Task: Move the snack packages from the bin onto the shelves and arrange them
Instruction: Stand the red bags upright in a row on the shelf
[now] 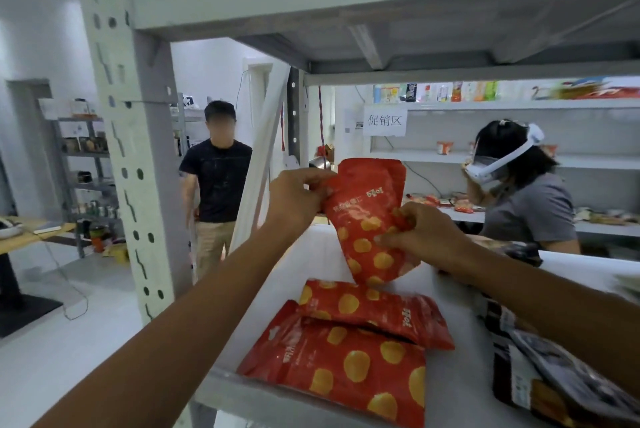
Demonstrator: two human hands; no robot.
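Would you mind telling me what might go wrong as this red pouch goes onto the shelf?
1. The held red pouch is pinched only at its edges by the left hand and right hand. If it is stood upright, it may topple onto the rear flat pouch.
2. The front flat pouch lies at the lip of the shelf, near the left forearm. A brush might slide it off.

Glossy red plastic-film snack pouches [370,220], smooth white shelf board [311,254], matt grey painted-metal upright [138,150].
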